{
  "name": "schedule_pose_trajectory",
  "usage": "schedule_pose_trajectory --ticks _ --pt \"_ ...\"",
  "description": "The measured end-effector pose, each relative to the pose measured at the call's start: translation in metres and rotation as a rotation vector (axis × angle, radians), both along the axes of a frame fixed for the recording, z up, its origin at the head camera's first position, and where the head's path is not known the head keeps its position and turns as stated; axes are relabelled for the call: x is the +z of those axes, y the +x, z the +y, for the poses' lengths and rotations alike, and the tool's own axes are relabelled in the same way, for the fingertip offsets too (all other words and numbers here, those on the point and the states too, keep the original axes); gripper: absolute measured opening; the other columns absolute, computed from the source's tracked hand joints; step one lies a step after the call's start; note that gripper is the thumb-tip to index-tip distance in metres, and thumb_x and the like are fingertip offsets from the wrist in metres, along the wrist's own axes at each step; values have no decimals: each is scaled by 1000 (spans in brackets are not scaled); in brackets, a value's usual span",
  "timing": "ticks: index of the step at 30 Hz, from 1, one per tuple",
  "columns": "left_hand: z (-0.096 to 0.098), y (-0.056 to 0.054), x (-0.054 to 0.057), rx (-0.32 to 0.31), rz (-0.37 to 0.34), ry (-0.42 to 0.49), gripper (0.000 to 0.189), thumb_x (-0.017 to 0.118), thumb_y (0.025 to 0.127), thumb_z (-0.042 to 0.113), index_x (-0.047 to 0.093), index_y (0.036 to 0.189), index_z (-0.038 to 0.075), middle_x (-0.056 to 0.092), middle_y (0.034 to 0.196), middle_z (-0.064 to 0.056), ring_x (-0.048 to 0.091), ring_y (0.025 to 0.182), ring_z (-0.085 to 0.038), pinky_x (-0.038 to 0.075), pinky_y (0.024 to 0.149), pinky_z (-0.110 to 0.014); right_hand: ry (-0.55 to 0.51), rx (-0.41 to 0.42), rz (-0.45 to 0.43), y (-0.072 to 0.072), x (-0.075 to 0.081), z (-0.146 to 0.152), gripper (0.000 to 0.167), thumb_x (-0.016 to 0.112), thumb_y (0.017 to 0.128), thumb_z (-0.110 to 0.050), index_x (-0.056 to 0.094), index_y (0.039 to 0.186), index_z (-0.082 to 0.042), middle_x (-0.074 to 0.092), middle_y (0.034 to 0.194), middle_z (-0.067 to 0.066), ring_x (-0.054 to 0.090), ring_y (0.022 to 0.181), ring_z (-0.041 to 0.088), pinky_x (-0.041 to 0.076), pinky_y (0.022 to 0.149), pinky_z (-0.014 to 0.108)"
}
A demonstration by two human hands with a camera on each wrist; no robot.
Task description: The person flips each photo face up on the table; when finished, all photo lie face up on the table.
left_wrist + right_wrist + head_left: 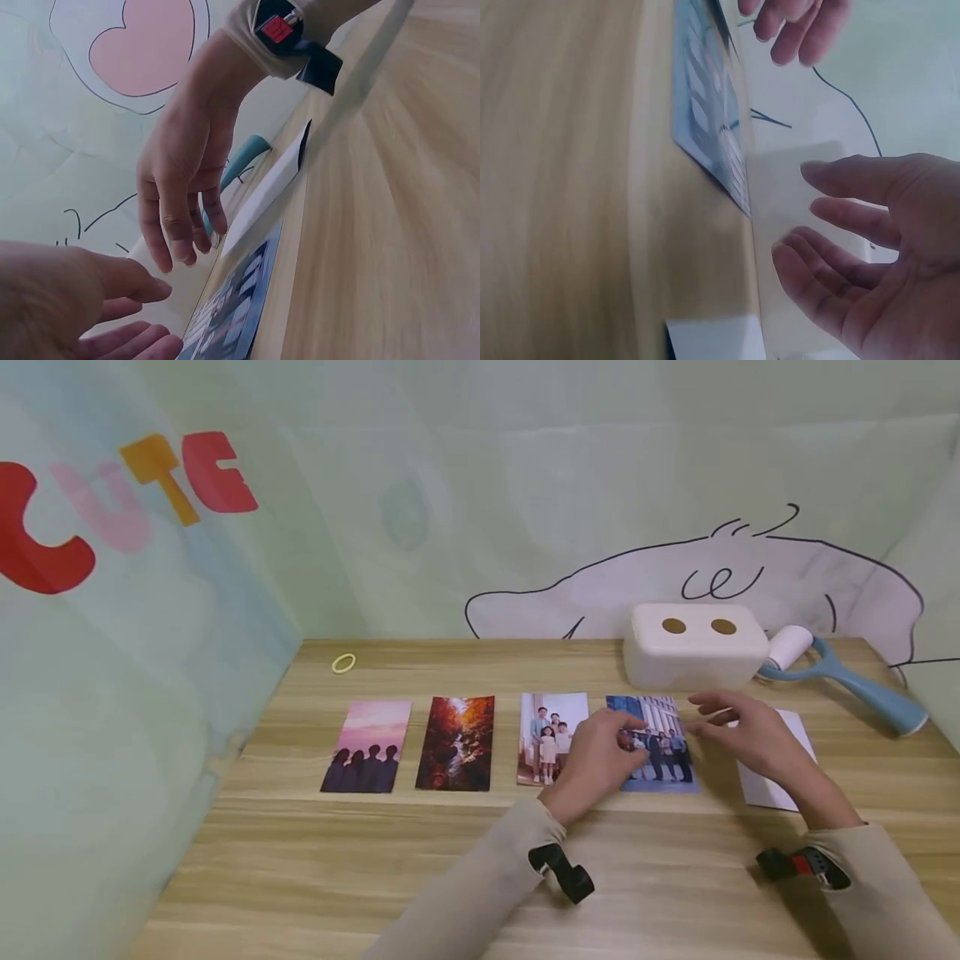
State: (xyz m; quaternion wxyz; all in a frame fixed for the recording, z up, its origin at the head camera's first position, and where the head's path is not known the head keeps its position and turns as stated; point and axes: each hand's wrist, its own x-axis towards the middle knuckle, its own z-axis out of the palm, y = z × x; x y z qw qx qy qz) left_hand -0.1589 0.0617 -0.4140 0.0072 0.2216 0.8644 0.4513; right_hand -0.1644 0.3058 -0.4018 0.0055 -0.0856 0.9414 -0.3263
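Observation:
A photo of a group in front of a building (660, 760) lies flat on the table between my two hands. My left hand (600, 756) hovers over its left edge and partly covers the family photo (551, 735). Its fingers are loosely bent and hold nothing. My right hand (753, 739) hangs above the gap between the group photo and a white card (776, 768), overlapping the card in the head view. In the right wrist view the thumb and fingers of the right hand (885, 255) stand apart with nothing between them.
Further left lie an autumn stream photo (455, 743) and a pink sunset photo with silhouettes (367, 747). A yellow ring (343, 663) lies behind them. At the back right are a cream box with two holes (693, 652) and a blue-handled lint roller (862, 685). Printed fabric walls border the table.

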Motion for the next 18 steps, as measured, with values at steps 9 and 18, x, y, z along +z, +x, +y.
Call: schedule_pose_trajectory --ticks 9,18 --pt "23 9 -1 -42 12 -49 33 86 88 12 78 120 7 73 110 -4 66 93 -4 45 78 -9 28 31 122 4 0 28 36 77 99 -10 68 128 8 71 119 29 71 99 44 54 76 36" --pt "45 17 -3 -74 3 -74 39 85 90 20 77 127 12 73 117 4 64 96 4 41 79 -4 34 33 153 6 4 63 38 79 96 -9 68 129 8 70 122 31 54 88 -17 45 70 13"
